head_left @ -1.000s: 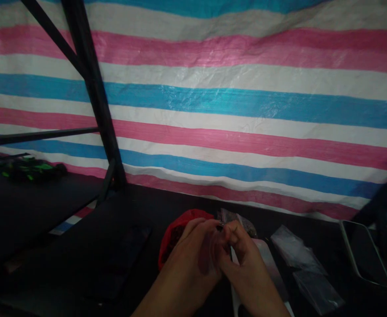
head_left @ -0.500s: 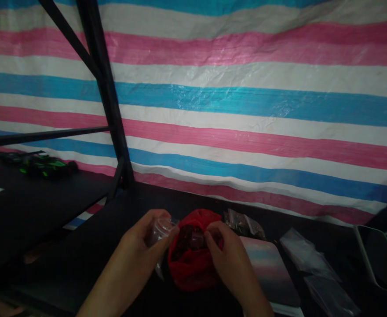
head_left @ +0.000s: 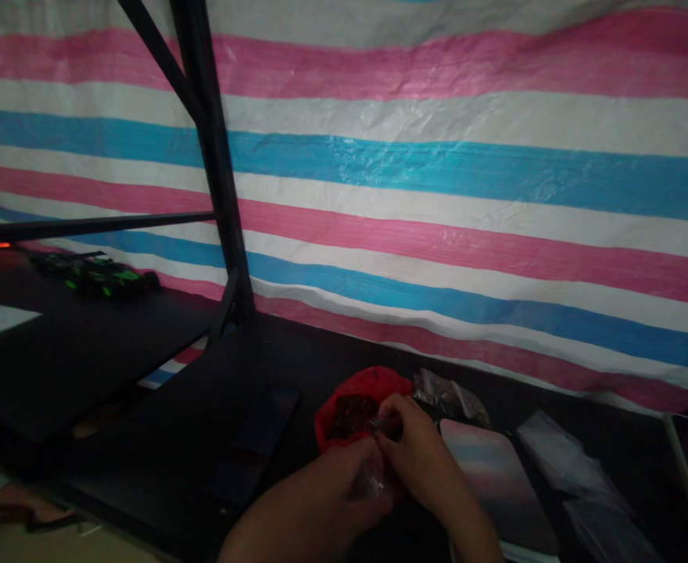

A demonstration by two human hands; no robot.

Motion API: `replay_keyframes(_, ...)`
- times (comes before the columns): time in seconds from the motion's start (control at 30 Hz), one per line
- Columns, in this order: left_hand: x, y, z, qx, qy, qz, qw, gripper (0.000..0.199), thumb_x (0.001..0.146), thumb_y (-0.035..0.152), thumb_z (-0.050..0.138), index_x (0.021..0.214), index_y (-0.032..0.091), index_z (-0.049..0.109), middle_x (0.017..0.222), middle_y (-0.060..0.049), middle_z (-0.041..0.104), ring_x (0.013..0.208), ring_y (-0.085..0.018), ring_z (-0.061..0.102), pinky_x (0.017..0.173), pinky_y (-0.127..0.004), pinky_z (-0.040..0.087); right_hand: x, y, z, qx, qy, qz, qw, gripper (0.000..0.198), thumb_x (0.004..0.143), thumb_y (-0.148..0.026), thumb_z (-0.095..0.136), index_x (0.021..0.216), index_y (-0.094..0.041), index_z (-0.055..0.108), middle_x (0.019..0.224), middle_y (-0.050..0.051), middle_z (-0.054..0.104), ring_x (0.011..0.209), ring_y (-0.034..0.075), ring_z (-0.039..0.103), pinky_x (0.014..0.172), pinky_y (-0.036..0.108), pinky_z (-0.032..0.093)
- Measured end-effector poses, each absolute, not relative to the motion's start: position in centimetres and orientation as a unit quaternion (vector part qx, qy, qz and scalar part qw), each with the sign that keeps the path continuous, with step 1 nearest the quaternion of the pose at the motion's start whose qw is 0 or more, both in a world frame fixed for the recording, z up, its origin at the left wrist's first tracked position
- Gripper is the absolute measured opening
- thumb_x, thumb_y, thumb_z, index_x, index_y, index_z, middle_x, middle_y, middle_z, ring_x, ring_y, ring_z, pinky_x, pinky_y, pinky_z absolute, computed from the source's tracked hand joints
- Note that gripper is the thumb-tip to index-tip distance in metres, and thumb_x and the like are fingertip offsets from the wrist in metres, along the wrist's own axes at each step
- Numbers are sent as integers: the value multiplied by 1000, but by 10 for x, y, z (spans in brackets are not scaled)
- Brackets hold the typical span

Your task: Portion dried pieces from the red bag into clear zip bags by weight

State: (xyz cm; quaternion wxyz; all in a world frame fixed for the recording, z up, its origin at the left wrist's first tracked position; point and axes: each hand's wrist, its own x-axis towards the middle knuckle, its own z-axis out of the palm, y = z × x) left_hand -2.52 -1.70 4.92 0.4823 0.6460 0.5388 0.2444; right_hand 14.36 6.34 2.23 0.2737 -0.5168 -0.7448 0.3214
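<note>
Both hands meet, hiding something small beside red bag

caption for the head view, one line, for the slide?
Both hands, left hand and right hand, meet over a small clear bag beside an open red bag on a dark table.

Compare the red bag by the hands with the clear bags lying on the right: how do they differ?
The red bag is opaque and bunched up with its mouth open, showing dark contents; the clear bags are see-through and lie flat, their contents too dim to make out. The red bag sits right at both hands, left hand and right hand, while the clear bags lie untouched farther right. Both rest on the dark table and look like thin plastic.
</note>
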Motion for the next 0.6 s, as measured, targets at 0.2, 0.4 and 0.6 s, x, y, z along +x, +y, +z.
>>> replay_keyframes(0.2, -34, 0, 50, 598, 513, 400, 468, 19, 99, 41, 57, 103, 23, 61, 95, 2, 65, 87, -17, 61, 78, -28, 47, 153, 40, 41, -464, -765, 396, 204, 35, 69, 5, 57, 91, -21, 64, 100, 1, 67, 91, 18, 63, 78, 28, 43)
replay_keyframes(0.4, -30, 4, 33, 531, 575, 424, 455, 25, 90, 38, 65, 102, 25, 47, 86, 3, 60, 78, -20, 60, 68, -29, 47, 150, 38, 37, -464, -756, 412, 210, 30, 73, 1, 63, 93, -22, 65, 104, 1, 65, 92, 19, 63, 80, 29, 45)
replay_keyframes(0.6, -17, 11, 22, 561, 594, 424, 391, 28, 79, 9, 52, 102, 25, 46, 96, -2, 66, 86, -21, 65, 75, -31, 48, 162, 56, 25, -572, -740, 259, 240, 26, 79, 0, 64, 95, -21, 63, 118, 10, 61, 106, 28, 64, 94, 39, 48)
